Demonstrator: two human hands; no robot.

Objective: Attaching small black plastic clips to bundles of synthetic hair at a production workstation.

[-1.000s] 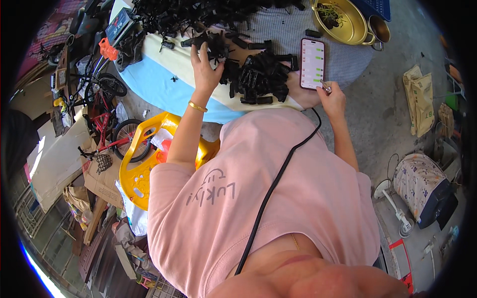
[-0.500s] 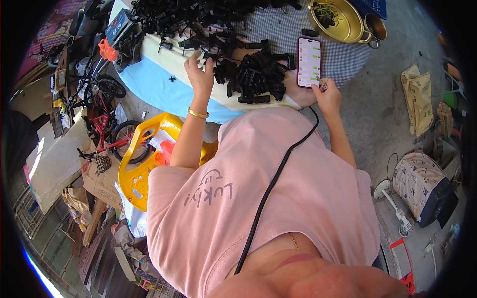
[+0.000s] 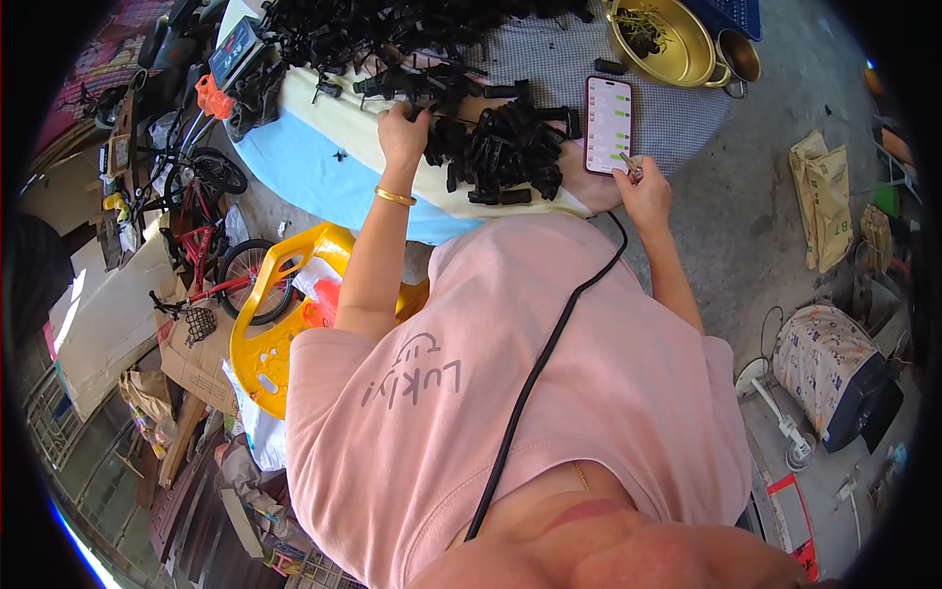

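Two hands are up on the counter (image 3: 324,157). The left hand (image 3: 404,133) has its fingers curled on a black piece at the edge of the black pile (image 3: 505,152). The right hand (image 3: 643,191) pinches a small thing, fingers together, just under the phone (image 3: 608,125).

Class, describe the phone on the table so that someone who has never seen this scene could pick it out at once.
Start at the cloth-covered table heaped with small black plastic parts. At the right edge of that heap, just above the person's right hand, lies the phone. It is the only flat, lit rectangle there, its pale screen showing green bars, unlike the dark, lumpy parts beside it.
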